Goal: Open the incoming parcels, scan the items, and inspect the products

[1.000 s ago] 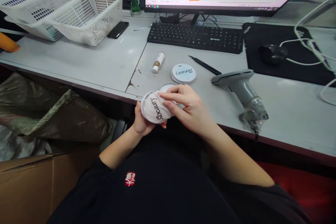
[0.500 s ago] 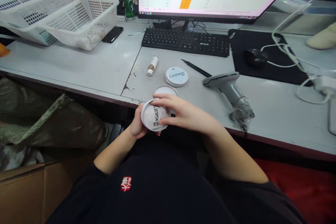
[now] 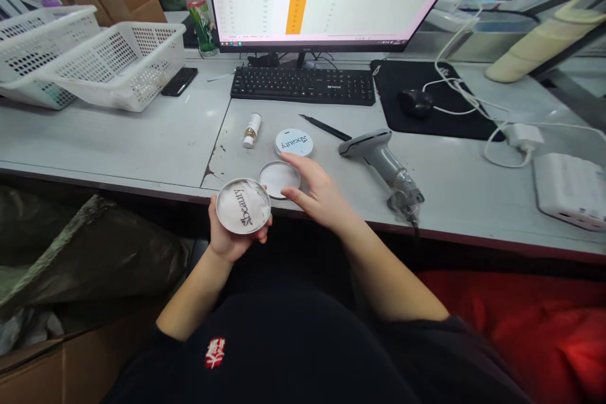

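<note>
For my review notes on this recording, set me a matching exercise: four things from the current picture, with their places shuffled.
1. Open round metal tin with a white printed insert
2. Shallow round metal-rimmed piece with a white inside
3. Black computer mouse
4. Long black keyboard

A. On the black mat
B. Just in front of the monitor
C. Held in the left hand
D. On the desk, by the right hand

Pairs: 1-C, 2-D, 3-A, 4-B

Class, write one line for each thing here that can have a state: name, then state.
Held tin: open, in the left hand
Lid: off, lying inside up
Second tin: apparently closed
Right hand: open, at the lid
Monitor: on
Phone: screen dark
Green bottle: upright, capped
Small bottle: lying down
Scanner: lying down
</note>
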Action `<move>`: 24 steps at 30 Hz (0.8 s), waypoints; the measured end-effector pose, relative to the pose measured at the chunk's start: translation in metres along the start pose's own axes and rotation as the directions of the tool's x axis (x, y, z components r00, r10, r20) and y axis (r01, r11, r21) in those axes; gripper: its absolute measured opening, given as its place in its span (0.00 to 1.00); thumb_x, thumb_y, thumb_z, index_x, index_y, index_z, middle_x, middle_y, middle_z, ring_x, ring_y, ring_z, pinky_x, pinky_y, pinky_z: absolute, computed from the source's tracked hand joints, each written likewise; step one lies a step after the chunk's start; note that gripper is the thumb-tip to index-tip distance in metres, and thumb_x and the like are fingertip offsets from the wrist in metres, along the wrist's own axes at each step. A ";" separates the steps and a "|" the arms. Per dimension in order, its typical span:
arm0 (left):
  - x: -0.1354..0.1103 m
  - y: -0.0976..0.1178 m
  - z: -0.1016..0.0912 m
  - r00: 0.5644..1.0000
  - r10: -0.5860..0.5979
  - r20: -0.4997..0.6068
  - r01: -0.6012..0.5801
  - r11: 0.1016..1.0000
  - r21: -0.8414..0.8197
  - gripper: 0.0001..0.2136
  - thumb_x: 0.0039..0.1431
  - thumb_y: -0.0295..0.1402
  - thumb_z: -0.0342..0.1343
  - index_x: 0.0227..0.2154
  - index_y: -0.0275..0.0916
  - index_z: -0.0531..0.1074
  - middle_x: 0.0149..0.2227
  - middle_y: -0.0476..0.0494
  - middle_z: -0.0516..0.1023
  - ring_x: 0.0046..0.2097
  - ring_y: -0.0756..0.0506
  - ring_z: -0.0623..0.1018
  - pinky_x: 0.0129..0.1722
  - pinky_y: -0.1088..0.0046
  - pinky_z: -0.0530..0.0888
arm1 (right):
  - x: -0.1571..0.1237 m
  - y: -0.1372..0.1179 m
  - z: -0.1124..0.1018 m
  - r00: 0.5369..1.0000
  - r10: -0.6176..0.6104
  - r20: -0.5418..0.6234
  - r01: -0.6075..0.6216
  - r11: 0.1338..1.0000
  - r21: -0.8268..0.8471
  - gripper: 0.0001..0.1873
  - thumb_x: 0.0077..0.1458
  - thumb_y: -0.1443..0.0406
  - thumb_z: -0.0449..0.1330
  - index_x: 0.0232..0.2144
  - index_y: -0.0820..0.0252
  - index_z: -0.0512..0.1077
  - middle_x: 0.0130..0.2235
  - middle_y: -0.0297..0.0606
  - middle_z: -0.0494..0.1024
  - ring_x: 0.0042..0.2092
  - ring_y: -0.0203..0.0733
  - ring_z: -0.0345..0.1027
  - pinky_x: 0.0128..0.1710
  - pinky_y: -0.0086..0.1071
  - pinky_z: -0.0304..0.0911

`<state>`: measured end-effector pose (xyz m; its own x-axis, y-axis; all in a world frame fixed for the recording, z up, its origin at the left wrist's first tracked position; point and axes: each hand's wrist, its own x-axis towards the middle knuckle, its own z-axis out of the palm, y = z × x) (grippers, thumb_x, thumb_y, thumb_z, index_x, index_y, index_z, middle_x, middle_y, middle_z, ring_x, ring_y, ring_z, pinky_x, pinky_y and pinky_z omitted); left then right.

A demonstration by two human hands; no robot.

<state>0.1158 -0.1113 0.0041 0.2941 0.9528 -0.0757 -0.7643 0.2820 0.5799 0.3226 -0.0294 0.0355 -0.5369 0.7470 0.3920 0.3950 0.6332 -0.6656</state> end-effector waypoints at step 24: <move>0.001 0.009 0.008 0.935 0.137 -0.328 -0.170 0.983 -0.074 0.45 0.60 0.72 0.34 0.46 0.33 0.77 0.33 0.33 0.81 0.26 0.45 0.77 0.22 0.71 0.76 | 0.039 0.000 0.030 0.980 0.153 0.130 -0.086 0.906 -0.415 0.54 0.54 0.49 0.70 0.74 0.63 0.54 0.65 0.58 0.70 0.63 0.72 0.64 0.61 0.65 0.62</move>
<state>0.1142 -0.1084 0.0153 -0.0177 0.9662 -0.2574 -0.8434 0.1239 0.5229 0.2791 -0.0062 0.0314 -0.5626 0.8023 0.1996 0.7135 0.5931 -0.3731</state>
